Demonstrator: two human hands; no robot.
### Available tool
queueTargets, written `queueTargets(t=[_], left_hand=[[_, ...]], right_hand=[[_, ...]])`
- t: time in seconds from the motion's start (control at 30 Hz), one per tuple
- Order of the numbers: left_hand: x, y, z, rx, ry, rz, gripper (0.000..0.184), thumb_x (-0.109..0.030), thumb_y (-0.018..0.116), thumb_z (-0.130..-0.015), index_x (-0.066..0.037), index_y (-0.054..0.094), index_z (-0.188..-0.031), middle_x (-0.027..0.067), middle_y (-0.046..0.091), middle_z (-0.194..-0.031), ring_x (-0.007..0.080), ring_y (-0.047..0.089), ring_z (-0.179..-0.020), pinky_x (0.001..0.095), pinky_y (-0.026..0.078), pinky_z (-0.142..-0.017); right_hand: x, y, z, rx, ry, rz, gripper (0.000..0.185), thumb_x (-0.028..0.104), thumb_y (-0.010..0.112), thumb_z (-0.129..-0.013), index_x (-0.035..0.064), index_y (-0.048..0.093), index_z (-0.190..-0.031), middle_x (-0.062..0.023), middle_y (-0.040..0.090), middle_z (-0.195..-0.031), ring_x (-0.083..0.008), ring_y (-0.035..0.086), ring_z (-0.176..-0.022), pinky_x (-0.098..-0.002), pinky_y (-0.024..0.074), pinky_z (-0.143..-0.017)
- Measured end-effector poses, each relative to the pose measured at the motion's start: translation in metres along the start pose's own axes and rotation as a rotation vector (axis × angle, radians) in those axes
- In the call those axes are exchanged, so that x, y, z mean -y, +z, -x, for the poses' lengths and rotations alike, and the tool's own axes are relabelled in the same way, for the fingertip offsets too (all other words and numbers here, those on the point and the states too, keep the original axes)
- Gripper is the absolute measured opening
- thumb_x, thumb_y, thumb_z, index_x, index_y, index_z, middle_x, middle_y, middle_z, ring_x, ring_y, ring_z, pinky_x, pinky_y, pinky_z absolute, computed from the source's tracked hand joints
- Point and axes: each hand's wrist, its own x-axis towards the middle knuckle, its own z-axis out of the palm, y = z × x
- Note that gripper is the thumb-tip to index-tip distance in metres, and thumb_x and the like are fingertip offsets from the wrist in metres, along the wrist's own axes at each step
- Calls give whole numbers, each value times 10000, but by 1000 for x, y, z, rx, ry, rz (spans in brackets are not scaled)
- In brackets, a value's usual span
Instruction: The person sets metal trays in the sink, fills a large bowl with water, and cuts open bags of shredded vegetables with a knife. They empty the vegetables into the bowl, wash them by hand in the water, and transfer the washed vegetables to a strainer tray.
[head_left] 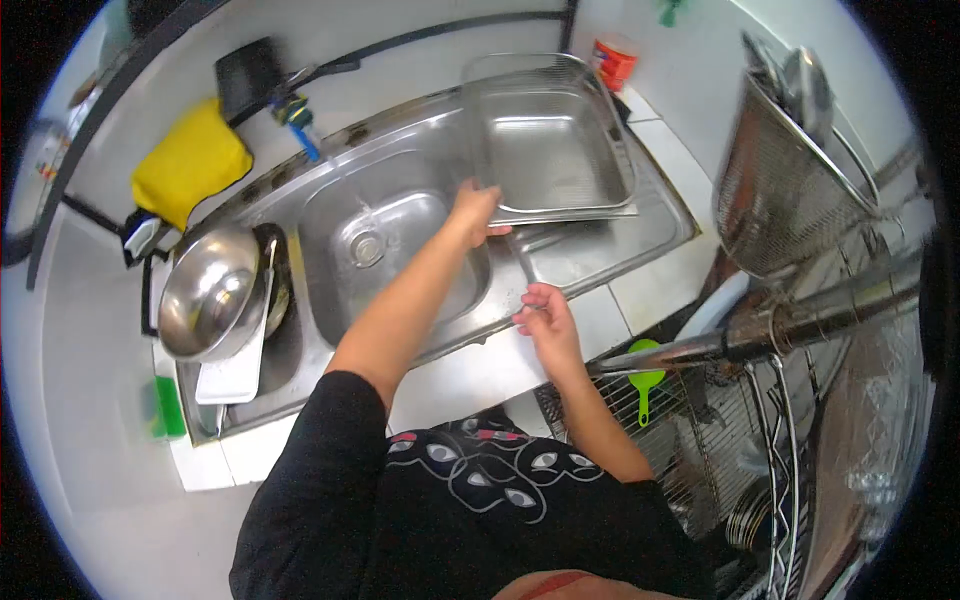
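My left hand (474,214) is closed on the near left corner of a rectangular metal tray (560,210), its thumb and fingers at the rim. The tray has a wire-like edge and lies over the right part of the steel sink (400,185). Nearer to my body, my right hand (548,318) is held just above the sink's front edge. Its fingers are apart and slightly curled, with nothing seen in them. Left of my hands is the sink's bowl, with a round drain (366,247) and a thin stream of water from the tap (300,135).
A steel mixing bowl (208,290) and a white board (232,372) sit at the sink's left end. A yellow cloth (190,160) hangs behind. On the right are a mesh utensil basket (790,190) and a metal rack with a green scoop (645,378). A red tub (613,62) stands behind the tray.
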Motion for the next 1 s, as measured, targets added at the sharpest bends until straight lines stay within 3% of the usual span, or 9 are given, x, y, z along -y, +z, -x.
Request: queueTargets(t=[0.17,0.27,0.4,0.47,0.57,0.73,0.8,0.9,1.0], left_hand=[[-6,2,22,-29,0,41,723,-253,614,-783,-64,195,-1342,181,324,-1290,318,364,-1174,517,468,-806],[16,-16,35,-25,62,-79,683,-275,615,-788,-54,254,-1324,141,462,-1163,239,504,-996,401,483,-714],[47,-80,75,43,245,-235,418,-188,599,-790,-44,480,-1165,69,562,-949,141,548,-838,278,485,-617],[46,-123,103,-97,380,-290,416,-165,595,-789,-38,468,-1165,71,552,-953,141,551,-842,275,492,-603],[32,-194,156,-689,537,-51,559,-142,590,-789,-52,308,-1263,87,528,-967,173,545,-820,288,502,-575],[24,-347,210,-1267,409,521,796,-259,633,-775,-76,75,-1312,188,413,-1133,292,550,-731,382,511,-534],[22,-406,216,-1118,183,705,784,-227,613,-787,-56,54,-1309,218,385,-1170,347,568,-714,430,533,-525],[35,-445,207,-879,157,531,637,-122,555,-793,0,144,-1265,249,364,-1188,360,590,-722,449,558,-529],[44,-466,196,-924,256,527,484,-40,463,-793,54,234,-1209,277,405,-1142,384,605,-733,457,570,-527]], right_hand=[[1,-1,-4,46,33,-5,305,87,488,-849,61,426,-1146,-69,494,-1029,-135,556,-792,-247,457,-674],[4,-1,-8,65,-4,32,268,85,483,-852,55,454,-1117,-61,509,-1011,-129,555,-793,-244,455,-673],[9,8,-14,124,-53,58,216,93,476,-859,47,492,-1069,-49,533,-1001,-121,554,-798,-234,451,-673],[13,17,-17,176,-21,76,195,92,472,-863,47,504,-1050,-41,541,-998,-117,553,-802,-231,448,-677],[14,36,-22,252,-23,82,174,90,464,-870,48,516,-1031,-31,548,-985,-112,552,-809,-229,445,-684],[18,64,-23,384,-63,94,153,98,468,-877,49,529,-1009,-28,557,-959,-111,552,-809,-231,443,-686],[16,69,-21,410,-61,121,148,101,474,-878,47,532,-1003,-28,559,-943,-111,551,-806,-231,441,-686],[17,73,-17,451,-57,117,146,100,477,-877,42,533,-999,-24,560,-914,-110,551,-803,-235,439,-686],[20,75,-13,445,-20,132,147,97,474,-878,42,534,-1000,-20,558,-897,-107,550,-803,-236,436,-692]])
